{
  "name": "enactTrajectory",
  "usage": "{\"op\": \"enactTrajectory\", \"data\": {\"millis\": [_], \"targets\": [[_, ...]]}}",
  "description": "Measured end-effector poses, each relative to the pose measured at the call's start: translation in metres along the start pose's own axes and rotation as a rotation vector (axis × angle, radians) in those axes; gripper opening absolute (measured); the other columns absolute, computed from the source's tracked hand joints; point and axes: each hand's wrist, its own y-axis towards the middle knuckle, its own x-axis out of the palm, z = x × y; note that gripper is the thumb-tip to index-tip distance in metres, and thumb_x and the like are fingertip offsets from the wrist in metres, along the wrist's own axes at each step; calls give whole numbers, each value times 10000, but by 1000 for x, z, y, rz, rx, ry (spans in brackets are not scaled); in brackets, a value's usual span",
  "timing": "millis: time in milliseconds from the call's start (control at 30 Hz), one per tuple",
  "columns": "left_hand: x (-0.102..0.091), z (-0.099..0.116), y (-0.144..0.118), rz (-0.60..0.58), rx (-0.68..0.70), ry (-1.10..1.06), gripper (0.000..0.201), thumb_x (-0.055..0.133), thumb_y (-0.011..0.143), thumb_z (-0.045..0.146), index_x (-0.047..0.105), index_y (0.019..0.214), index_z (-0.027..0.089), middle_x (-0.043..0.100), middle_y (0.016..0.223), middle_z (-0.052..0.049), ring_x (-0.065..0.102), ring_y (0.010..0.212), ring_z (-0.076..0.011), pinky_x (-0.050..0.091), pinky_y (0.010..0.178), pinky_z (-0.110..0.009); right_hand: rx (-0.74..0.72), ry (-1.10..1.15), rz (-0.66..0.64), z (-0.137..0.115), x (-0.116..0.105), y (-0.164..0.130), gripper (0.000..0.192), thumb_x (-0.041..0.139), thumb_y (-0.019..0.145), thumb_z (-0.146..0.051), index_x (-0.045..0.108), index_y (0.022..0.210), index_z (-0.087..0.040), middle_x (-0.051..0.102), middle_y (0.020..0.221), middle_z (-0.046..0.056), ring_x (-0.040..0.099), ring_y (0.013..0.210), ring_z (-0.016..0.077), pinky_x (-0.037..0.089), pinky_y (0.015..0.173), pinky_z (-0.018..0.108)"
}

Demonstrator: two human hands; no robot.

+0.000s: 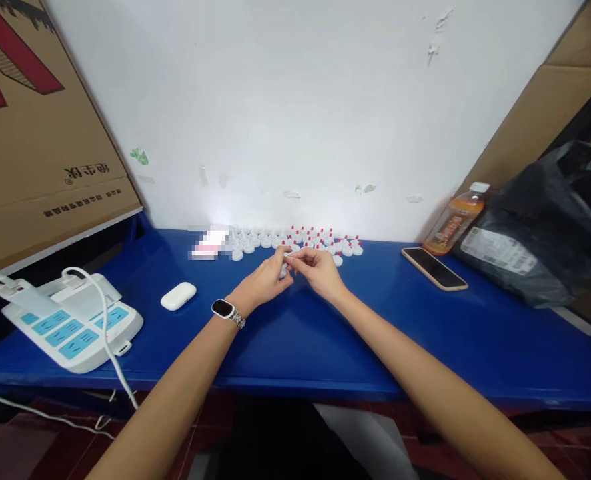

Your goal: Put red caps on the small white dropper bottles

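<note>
My left hand (pixel 265 279) is closed around a white nozzle cap (pixel 283 271), mostly covered by the fingers. Fingertips of my right hand (pixel 324 272) pinch together at the top of this same cap; whatever small piece they grip is hidden. Just beyond both hands, several white nozzle caps with red tips (pixel 346 248) stand in a cluster to the right. White nozzle caps without red tips (pixel 248 245) stand in another group to the left, close to the wall.
On the blue table (pixel 295 347) lie a white earbud case (pixel 179 296) and a power strip (pixel 70 330) with cables at left. At right are a phone (pixel 434 269), an orange drink bottle (pixel 454 220) and a black plastic bag (pixel 540 220). A white wall (pixel 295 120) rises behind.
</note>
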Motion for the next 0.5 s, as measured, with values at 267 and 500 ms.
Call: {"op": "enactTrajectory", "data": {"millis": [267,500], "targets": [[4,0,2,30,-45,-62,590,517,887,270,309,1430,171,696,1027,-109,696,938,-269,507,833,-362,-130,-238,178,-2,13,-12,271,647,864,-435,669,752,-190,662,724,13,550,645,139,447,644,270],[2,-7,0,36,-28,-136,694,557,850,215,267,1477,155,710,945,-85,703,915,-256,516,876,-371,-133,-354,116,-6,13,-14,355,547,934,-445,576,681,-197,570,641,-17,468,592,124,395,608,263]]}}
